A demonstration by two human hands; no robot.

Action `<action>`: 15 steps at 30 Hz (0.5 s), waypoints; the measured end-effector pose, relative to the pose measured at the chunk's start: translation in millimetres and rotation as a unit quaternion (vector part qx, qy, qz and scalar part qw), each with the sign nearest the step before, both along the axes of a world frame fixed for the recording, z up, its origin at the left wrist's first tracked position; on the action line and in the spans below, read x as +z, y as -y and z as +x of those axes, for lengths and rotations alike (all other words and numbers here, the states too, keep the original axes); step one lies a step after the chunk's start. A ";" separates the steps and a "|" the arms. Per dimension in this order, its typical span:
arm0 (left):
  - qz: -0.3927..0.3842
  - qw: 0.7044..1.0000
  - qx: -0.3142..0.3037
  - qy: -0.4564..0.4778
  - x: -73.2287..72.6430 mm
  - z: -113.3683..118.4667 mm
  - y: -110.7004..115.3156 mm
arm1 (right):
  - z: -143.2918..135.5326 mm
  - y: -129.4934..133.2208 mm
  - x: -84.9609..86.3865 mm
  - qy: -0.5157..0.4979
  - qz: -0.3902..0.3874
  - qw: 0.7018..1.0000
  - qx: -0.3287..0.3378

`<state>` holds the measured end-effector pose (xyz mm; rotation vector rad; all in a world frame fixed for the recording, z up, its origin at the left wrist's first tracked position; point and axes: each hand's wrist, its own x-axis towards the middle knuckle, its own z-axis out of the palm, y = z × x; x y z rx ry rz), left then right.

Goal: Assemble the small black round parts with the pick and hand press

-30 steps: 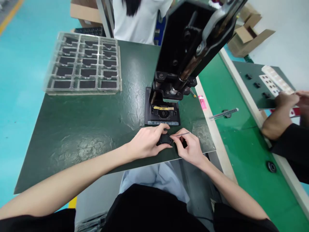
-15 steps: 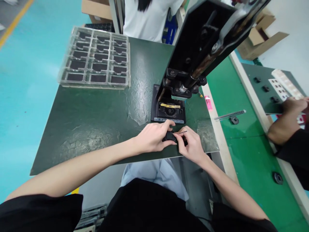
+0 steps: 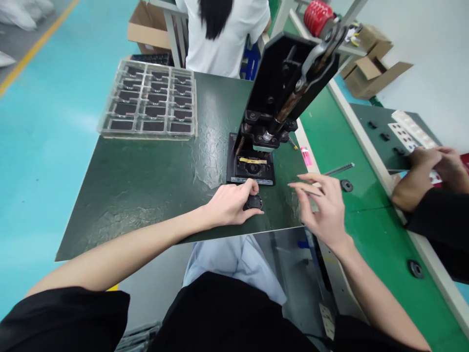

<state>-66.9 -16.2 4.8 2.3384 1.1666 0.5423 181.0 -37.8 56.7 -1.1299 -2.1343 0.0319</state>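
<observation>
My left hand [image 3: 234, 203] is closed around a small black round part [image 3: 254, 202], thumb and forefinger curled at its sides, close to the front edge of the green table. To the right, over the table's corner, my right hand [image 3: 324, 208] pinches a thin, stick-like tool [image 3: 312, 192]; its exact kind is too small to tell. Just beyond the left hand stands a black hand press [image 3: 271, 132]. A yellow strip [image 3: 252, 161] lies across the fixture in the press base [image 3: 251, 181].
Stacked clear plastic trays [image 3: 148, 100] with dark rectangular pieces sit at the table's far left. Along the right runs a green conveyor belt [image 3: 370, 215] carrying black ring-like parts [image 3: 415, 269]. A co-worker's hands [image 3: 436, 164] are beyond it. Another person in white [image 3: 227, 44] sits ahead.
My right hand has moved away from the black part, to the right, with the thin tool still in its fingers. My left hand keeps holding the part. The camera view has shifted slightly.
</observation>
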 end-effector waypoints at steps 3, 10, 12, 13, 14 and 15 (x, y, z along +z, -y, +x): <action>-0.003 1.000 -0.008 -0.004 1.0 -0.2 0.5 | 6.8 12.7 0.0 0.052 -0.073 0.995 0.049; -0.006 1.000 -0.017 0.003 1.9 -1.3 1.0 | 7.0 34.5 -5.5 0.018 -0.131 0.990 0.048; -0.007 1.000 -0.018 0.003 1.7 -1.4 0.9 | 7.1 34.0 -2.8 0.013 -0.143 0.988 0.047; -0.007 1.000 -0.017 0.002 1.7 -1.4 0.9 | 7.1 33.3 -1.3 0.013 -0.147 0.988 0.050; -0.007 1.000 -0.017 0.001 1.7 -1.3 0.9 | 7.0 32.4 0.0 0.016 -0.151 0.987 0.054; -0.007 1.000 -0.016 0.000 1.8 -1.3 1.0 | 6.9 31.4 1.0 0.021 -0.154 0.986 0.057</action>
